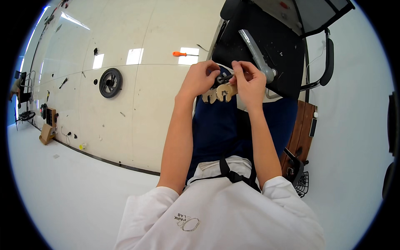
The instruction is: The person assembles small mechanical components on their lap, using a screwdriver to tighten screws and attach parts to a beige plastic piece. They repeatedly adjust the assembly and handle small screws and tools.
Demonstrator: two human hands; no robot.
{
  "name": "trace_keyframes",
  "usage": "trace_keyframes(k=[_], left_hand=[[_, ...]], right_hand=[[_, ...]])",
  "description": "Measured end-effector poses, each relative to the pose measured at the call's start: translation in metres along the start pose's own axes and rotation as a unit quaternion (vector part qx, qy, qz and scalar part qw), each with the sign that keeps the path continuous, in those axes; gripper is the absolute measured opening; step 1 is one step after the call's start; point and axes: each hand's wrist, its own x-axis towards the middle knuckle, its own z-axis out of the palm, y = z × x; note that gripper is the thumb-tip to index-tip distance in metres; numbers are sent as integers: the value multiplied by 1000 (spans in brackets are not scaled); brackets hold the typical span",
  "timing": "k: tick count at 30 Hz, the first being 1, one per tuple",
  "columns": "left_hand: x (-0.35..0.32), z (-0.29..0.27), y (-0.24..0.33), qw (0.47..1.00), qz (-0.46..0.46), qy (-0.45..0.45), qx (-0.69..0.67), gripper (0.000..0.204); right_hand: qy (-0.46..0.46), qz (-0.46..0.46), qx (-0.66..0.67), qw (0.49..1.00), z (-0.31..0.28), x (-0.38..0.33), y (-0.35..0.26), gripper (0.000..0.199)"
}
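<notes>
Above my lap, both hands meet at a small black mechanical part [223,78] with a round metal piece in it. My left hand [199,78] is closed on its left side, thumb and fingers pressed together. From the right, my right hand [251,85] pinches at the same part, thumb against forefinger; what its fingertips hold is too small to make out. Just below the fingers sit tan, slotted, rounded plates [225,92], seemingly joined to the black part. A grey metal tube [253,46] with a round end lies on the black chair seat [233,39] ahead.
On the pale tiled floor to the left lie an orange-handled screwdriver [180,54], a black spoked wheel [110,83] and several small loose parts. A cardboard box [47,132] stands by the far-left wall. Wooden boards [301,130] and a chair armrest [328,62] are at right.
</notes>
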Motion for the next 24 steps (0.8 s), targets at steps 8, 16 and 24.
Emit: trace_keyframes(k=[8,16,24], left_hand=[[0,1,-3,1000,-1,-3,-10,21],[-2,0,5,999,-26,-12,-17,21],[-1,1,-1,1000,-12,-14,-10,23]], right_hand=[[-17,-97,12,995,4,-3,13,22],[-96,-47,155,982,-9,4,13,37],[-113,-17,201,973,-12,5,26,42]])
